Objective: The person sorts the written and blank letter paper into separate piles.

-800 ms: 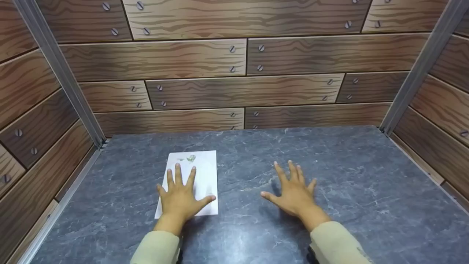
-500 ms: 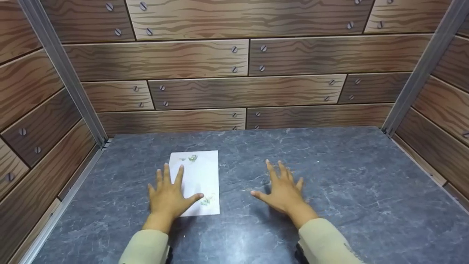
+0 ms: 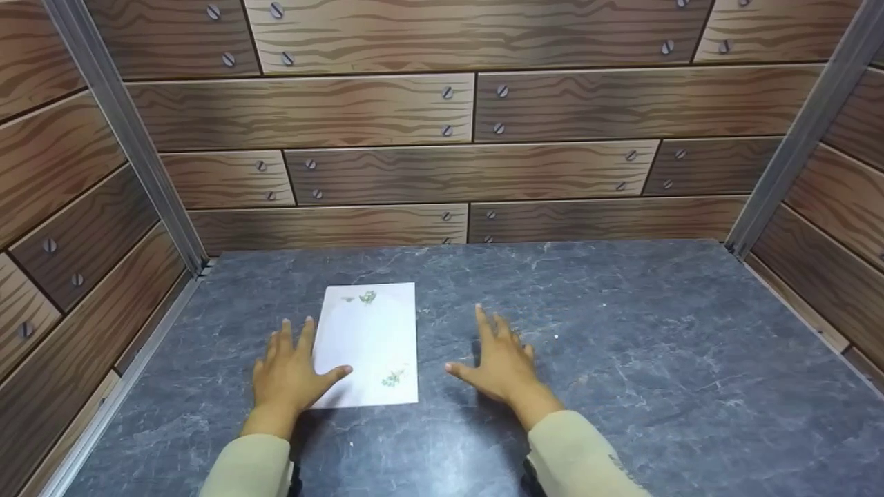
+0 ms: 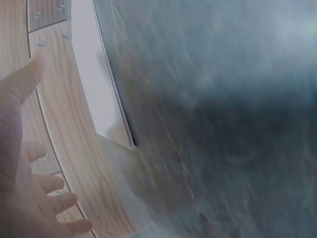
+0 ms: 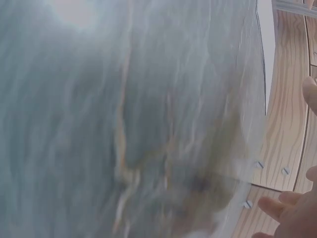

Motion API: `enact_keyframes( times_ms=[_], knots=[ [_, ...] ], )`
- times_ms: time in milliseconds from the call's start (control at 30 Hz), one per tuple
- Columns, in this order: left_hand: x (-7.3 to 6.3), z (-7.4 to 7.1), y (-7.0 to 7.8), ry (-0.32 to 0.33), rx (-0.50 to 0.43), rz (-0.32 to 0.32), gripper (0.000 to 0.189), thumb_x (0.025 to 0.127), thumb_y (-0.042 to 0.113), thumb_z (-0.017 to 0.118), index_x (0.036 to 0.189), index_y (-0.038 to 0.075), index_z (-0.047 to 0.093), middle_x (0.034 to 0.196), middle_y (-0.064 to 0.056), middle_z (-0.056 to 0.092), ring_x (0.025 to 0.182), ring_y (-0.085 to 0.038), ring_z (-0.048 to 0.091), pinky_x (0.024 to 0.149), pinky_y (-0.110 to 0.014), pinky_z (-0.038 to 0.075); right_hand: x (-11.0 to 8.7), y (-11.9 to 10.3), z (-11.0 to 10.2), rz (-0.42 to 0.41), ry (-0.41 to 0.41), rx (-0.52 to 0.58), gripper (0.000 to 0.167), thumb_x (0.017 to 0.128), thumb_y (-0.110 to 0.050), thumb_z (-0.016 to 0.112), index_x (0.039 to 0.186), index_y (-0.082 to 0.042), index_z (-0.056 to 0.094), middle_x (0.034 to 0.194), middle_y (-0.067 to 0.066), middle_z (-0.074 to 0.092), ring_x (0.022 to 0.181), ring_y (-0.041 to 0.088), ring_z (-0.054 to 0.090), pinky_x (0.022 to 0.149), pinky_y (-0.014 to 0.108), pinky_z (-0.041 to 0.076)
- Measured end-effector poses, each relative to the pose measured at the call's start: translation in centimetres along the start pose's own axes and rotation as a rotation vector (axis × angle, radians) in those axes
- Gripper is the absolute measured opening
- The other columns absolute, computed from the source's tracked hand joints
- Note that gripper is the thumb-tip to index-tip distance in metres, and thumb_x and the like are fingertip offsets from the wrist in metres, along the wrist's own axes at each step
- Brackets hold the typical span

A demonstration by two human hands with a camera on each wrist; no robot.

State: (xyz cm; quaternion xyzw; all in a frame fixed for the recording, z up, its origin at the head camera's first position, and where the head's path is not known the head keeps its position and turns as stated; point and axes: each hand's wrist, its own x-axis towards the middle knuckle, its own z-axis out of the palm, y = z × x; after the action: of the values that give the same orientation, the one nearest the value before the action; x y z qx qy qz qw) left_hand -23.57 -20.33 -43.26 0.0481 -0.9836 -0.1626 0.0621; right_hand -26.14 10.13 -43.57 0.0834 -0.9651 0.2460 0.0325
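The table [image 3: 656, 400] is dark blue-grey, veined with pale, marble-like streaks; a bright glare lies near its front edge, and a few white specks [image 3: 556, 337] dot its top. Behind it stands the back wall [image 3: 387, 172], patterned as brown planks with slotted screws [image 3: 502, 91] near their ends. The left wall [image 3: 65, 186] and right wall [image 3: 836, 221] match. A grey left post [image 3: 123, 124] and right post [image 3: 800, 124] mark the corners. A pale rail [image 3: 128, 383] runs along the table's left side.
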Motion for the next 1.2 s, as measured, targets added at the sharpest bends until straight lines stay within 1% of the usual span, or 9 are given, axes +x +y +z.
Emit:
enact_keyframes(
  times_ms=[200,333,467,633,767,867,1000,1100,1200],
  knots=[
    [0.1,0.0,-0.8,-0.001,-0.033,-0.014,0.103,0.076,0.060,0.069,0.150,0.005,0.024,0.151,-0.029,0.018,0.134,-0.050,0.021,0.100,-0.067,0.022,0.1,-1.0,1.2,-0.001,0.009,0.056,0.105,0.075,-0.055,0.074,0.153,-0.013,0.017,0.150,0.024,0.026,0.133,0.047,0.027,0.102,0.068,0.015],
    [0.1,0.0,-1.3,-0.014,-0.085,-0.018,0.103,0.076,0.057,0.071,0.150,0.004,0.023,0.149,-0.029,0.023,0.133,-0.050,0.023,0.101,-0.067,0.022,0.2,-1.8,1.7,-0.003,0.008,0.116,0.105,0.075,-0.051,0.076,0.153,-0.012,0.018,0.148,0.024,0.028,0.131,0.047,0.031,0.102,0.066,0.022],
    [0.1,-0.1,-2.0,-0.035,-0.166,-0.023,0.106,0.075,0.054,0.074,0.151,0.004,0.020,0.149,-0.028,0.025,0.132,-0.050,0.025,0.101,-0.066,0.024,0.2,-2.6,2.2,-0.015,-0.004,0.182,0.104,0.075,-0.046,0.078,0.152,-0.010,0.018,0.147,0.026,0.029,0.130,0.046,0.033,0.102,0.060,0.029],
    [0.2,-0.1,-2.7,-0.065,-0.297,-0.042,0.108,0.074,0.045,0.080,0.151,0.002,0.018,0.148,-0.030,0.025,0.132,-0.050,0.025,0.102,-0.062,0.025,0.2,-3.4,2.9,-0.024,-0.019,0.252,0.102,0.076,-0.038,0.080,0.151,-0.005,0.019,0.145,0.029,0.031,0.129,0.046,0.034,0.103,0.056,0.030],
    [0.3,0.1,-3.2,-0.076,-0.374,-0.067,0.108,0.073,0.039,0.082,0.150,-0.001,0.019,0.145,-0.032,0.028,0.131,-0.050,0.027,0.102,-0.061,0.027,0.2,-3.9,3.4,-0.028,-0.033,0.284,0.101,0.076,-0.032,0.081,0.151,-0.003,0.019,0.144,0.029,0.033,0.128,0.045,0.037,0.103,0.054,0.031],
    [0.2,0.1,-3.4,-0.086,-0.425,-0.082,0.105,0.073,0.034,0.083,0.149,-0.001,0.021,0.142,-0.032,0.034,0.128,-0.049,0.034,0.100,-0.059,0.032,0.2,-4.2,3.7,-0.034,-0.041,0.294,0.099,0.076,-0.028,0.081,0.150,0.000,0.021,0.142,0.030,0.036,0.128,0.045,0.037,0.103,0.053,0.031],
    [0.2,0.2,-3.6,-0.088,-0.461,-0.078,0.095,0.074,0.025,0.083,0.146,-0.003,0.028,0.136,-0.032,0.043,0.119,-0.047,0.047,0.094,-0.055,0.041,0.2,-4.6,4.0,-0.030,-0.051,0.287,0.094,0.076,-0.024,0.081,0.147,0.003,0.026,0.138,0.031,0.041,0.126,0.045,0.040,0.103,0.052,0.032],
    [0.2,0.3,-3.6,-0.072,-0.459,-0.074,0.084,0.075,0.018,0.083,0.141,-0.007,0.037,0.131,-0.030,0.049,0.113,-0.044,0.052,0.091,-0.052,0.043,0.2,-4.9,4.3,-0.030,-0.056,0.275,0.086,0.077,-0.021,0.081,0.144,0.005,0.033,0.133,0.028,0.047,0.115,0.040,0.051,0.100,0.049,0.038],
    [0.3,0.4,-3.6,-0.060,-0.463,-0.086,0.072,0.076,0.011,0.080,0.135,-0.010,0.044,0.127,-0.029,0.053,0.109,-0.041,0.056,0.090,-0.050,0.045,0.2,-5.3,4.6,-0.033,-0.062,0.287,0.077,0.078,-0.015,0.080,0.139,0.007,0.040,0.125,0.024,0.055,0.095,0.028,0.061,0.088,0.042,0.048]
  ],
)
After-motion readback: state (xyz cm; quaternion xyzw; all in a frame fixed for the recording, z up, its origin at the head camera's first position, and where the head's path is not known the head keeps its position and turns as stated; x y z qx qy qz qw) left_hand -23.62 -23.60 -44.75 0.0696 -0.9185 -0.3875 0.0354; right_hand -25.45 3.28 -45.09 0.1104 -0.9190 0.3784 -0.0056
